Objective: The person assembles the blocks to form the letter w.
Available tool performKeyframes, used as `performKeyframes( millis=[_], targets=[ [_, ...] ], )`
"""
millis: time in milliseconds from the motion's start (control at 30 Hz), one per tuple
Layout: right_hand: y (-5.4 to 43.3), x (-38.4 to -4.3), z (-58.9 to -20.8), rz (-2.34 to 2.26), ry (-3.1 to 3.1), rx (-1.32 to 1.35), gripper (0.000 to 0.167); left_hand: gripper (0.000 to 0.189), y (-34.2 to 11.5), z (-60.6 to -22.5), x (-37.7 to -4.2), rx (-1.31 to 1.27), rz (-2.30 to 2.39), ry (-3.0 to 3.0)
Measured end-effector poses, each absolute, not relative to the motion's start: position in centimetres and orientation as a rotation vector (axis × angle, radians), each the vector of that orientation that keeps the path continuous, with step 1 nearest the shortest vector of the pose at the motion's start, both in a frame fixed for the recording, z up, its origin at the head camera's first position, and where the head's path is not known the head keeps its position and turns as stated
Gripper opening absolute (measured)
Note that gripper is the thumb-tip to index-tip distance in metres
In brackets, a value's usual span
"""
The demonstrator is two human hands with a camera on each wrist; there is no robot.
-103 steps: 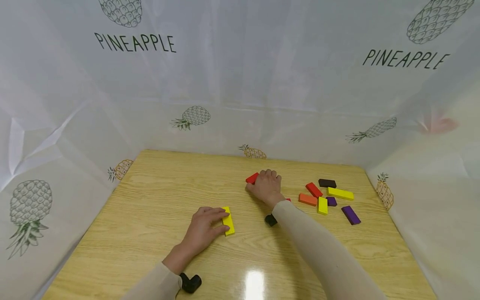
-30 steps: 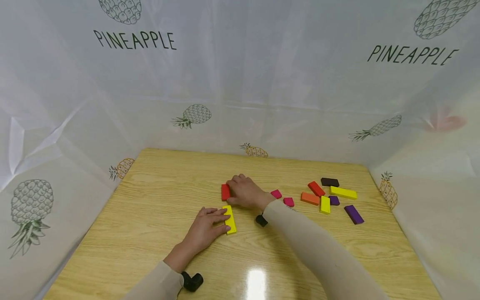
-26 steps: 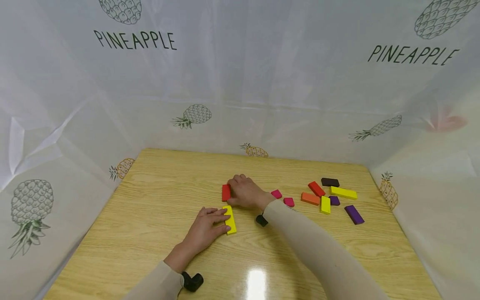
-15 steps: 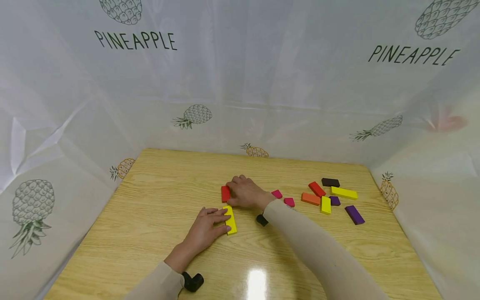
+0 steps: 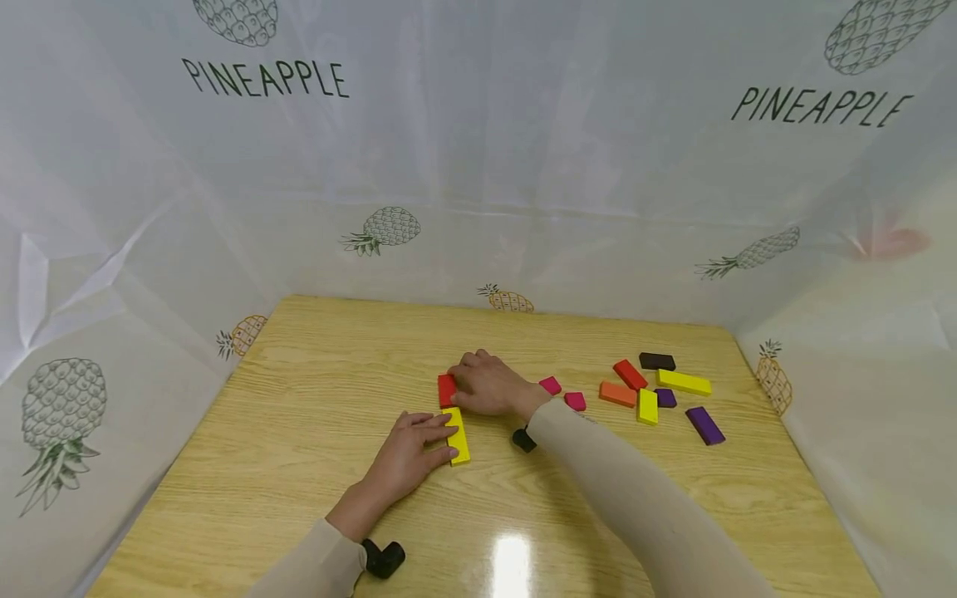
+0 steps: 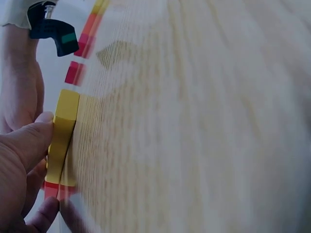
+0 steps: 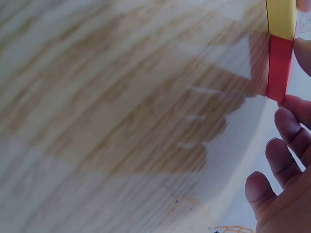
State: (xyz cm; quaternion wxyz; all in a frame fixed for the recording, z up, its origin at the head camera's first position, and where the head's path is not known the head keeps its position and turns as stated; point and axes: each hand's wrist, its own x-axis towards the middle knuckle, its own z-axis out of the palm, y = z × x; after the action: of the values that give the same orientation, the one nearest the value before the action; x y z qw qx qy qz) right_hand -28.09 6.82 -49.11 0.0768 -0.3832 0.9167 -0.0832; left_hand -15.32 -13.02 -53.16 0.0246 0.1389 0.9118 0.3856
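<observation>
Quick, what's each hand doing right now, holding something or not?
Left hand: holding a yellow block.
Right hand: holding a red block, its end against that yellow one.

Mid-frame on the worktop (image 5: 321, 357), the rear block (image 5: 445, 390), at the right grip (image 5: 489, 384), touches end to end the front block (image 5: 459, 444), at the left grip (image 5: 404, 455). Two pieces (image 5: 550, 385) lie right of the right grip; seven blocks (image 5: 647, 407) lie farther right; a sheet (image 5: 478, 166) hangs behind.
</observation>
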Motion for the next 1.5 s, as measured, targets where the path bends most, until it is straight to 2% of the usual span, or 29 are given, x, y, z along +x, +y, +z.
performKeyframes(
  millis=[900,1133,1300,1500],
  targets=[
    [6.9,-27.5,-49.0,-0.237,2.751,-1.105,0.051,0.039,-12.7,-52.6,-15.0,0.484,1.115,2.866],
    [7.1,-27.3,-49.0,-0.23,2.772,-1.09,0.055,0.039,-12.8,-52.6,-15.0,0.497,1.112,2.89],
    [7.9,-26.8,-48.7,-0.224,2.816,-1.078,0.058,0.046,-13.8,-52.5,-16.0,0.471,1.123,2.887],
    [9.1,-26.3,-48.6,-0.228,2.872,-1.076,0.053,0.056,-15.4,-51.9,-18.2,0.564,1.044,2.802]
  ],
)
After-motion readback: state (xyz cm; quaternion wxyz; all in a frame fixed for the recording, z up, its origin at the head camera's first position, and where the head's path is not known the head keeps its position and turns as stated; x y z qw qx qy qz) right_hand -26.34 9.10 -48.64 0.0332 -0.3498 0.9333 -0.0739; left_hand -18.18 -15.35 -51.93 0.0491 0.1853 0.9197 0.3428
